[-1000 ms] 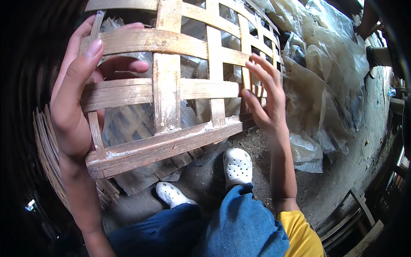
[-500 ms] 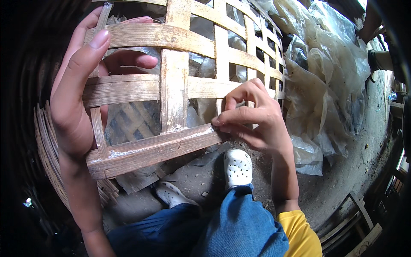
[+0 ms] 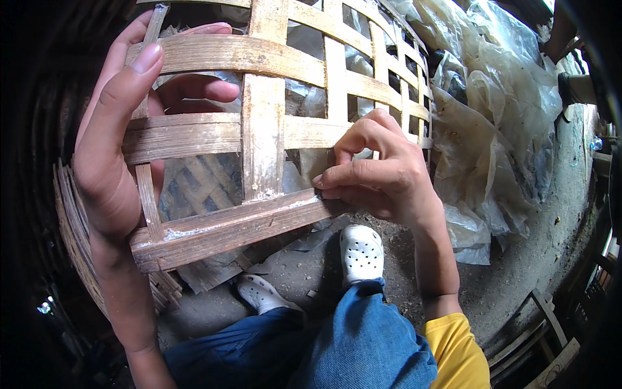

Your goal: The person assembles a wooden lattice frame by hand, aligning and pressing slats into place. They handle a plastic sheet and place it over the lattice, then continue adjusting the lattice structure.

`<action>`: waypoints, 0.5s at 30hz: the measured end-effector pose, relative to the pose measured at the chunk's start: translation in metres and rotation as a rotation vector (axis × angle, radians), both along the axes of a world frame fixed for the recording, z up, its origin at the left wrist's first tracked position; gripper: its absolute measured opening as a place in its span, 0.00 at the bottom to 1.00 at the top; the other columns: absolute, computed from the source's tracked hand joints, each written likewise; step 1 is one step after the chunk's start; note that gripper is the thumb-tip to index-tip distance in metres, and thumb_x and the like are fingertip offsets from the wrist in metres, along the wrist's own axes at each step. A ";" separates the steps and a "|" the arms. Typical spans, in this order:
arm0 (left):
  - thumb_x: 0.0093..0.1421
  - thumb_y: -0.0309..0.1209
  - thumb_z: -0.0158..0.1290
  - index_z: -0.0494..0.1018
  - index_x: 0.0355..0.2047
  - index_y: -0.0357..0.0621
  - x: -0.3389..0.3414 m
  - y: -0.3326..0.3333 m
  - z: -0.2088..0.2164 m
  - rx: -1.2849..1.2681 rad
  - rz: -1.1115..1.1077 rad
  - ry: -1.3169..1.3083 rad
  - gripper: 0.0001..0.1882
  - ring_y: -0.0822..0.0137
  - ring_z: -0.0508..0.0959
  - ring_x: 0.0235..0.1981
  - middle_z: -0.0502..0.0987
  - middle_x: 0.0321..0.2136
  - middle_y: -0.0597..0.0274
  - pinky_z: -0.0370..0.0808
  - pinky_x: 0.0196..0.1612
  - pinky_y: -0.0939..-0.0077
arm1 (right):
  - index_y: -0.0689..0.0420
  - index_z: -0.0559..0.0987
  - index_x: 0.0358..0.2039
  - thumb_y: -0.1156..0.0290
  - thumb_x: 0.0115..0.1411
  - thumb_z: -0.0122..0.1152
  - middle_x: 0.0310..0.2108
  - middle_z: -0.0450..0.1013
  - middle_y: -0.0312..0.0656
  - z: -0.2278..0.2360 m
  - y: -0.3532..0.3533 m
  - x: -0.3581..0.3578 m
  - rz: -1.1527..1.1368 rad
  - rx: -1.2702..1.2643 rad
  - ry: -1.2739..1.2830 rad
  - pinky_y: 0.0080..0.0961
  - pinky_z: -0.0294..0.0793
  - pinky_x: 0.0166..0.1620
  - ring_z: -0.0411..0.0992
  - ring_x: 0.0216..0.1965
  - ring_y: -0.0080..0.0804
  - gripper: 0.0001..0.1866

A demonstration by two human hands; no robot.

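A woven bamboo panel (image 3: pixel 262 117) of flat, pale, crossing strips hangs tilted before me, with a wooden edge bar (image 3: pixel 233 230) along its lower side. White residue streaks the bar's upper face and the foot of the wide upright slat. My left hand (image 3: pixel 107 129) grips the panel's left side, thumb in front and fingers curled behind through the gaps. At the bar's right end, my right hand (image 3: pixel 382 168) has its thumb and forefinger pinched together, by the foot of a narrower upright slat (image 3: pixel 335 61). Whatever lies between those fingertips is hidden.
Crumpled clear plastic sheeting (image 3: pixel 486 123) spreads to the right of the panel. A bundle of thin strips (image 3: pixel 78 233) lies at the left. My white clogs (image 3: pixel 361 253) rest on the dirt floor (image 3: pixel 414 285). Wooden slats (image 3: pixel 551 366) lie at lower right.
My right fingertips have shifted slightly left along the edge bar, and the right forearm has swung a little outward. The left hand and panel have hardly moved.
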State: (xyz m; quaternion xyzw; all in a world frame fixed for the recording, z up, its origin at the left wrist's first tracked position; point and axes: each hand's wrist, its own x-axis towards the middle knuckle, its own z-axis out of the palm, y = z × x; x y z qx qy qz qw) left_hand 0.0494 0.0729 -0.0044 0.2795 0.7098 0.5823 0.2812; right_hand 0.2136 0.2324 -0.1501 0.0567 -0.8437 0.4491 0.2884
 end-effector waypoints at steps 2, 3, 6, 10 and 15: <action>0.71 0.42 0.35 0.46 0.71 0.30 -0.001 0.000 0.000 -0.002 -0.010 0.021 0.35 0.52 0.74 0.62 0.67 0.63 0.34 0.78 0.62 0.59 | 0.42 0.89 0.34 0.66 0.43 0.81 0.30 0.71 0.28 -0.002 -0.002 0.000 -0.013 -0.012 0.006 0.29 0.70 0.37 0.69 0.35 0.29 0.15; 0.71 0.42 0.36 0.45 0.71 0.30 -0.002 0.000 0.000 -0.003 -0.021 0.027 0.36 0.52 0.74 0.62 0.66 0.63 0.34 0.78 0.62 0.59 | 0.43 0.89 0.34 0.66 0.43 0.81 0.30 0.71 0.28 -0.003 -0.003 0.001 -0.019 -0.017 0.008 0.29 0.70 0.37 0.69 0.36 0.29 0.15; 0.71 0.42 0.36 0.45 0.71 0.30 -0.008 -0.004 0.000 0.001 -0.041 0.025 0.36 0.52 0.73 0.63 0.66 0.64 0.34 0.78 0.62 0.59 | 0.43 0.89 0.34 0.65 0.43 0.81 0.30 0.71 0.29 -0.005 -0.007 -0.002 -0.024 -0.042 0.031 0.28 0.70 0.38 0.70 0.36 0.30 0.14; 0.71 0.41 0.35 0.46 0.71 0.29 -0.006 -0.003 0.001 0.001 -0.052 -0.020 0.35 0.53 0.73 0.63 0.66 0.63 0.34 0.78 0.61 0.60 | 0.45 0.89 0.33 0.65 0.44 0.81 0.30 0.72 0.29 -0.007 -0.006 -0.001 -0.025 -0.065 0.044 0.29 0.70 0.38 0.70 0.36 0.31 0.13; 0.73 0.40 0.32 0.51 0.69 0.27 0.005 0.005 -0.008 0.063 0.031 0.154 0.32 0.54 0.75 0.61 0.68 0.63 0.35 0.78 0.60 0.63 | 0.49 0.89 0.32 0.66 0.42 0.81 0.29 0.73 0.30 -0.009 0.011 0.007 -0.061 -0.080 0.008 0.27 0.64 0.37 0.69 0.35 0.28 0.14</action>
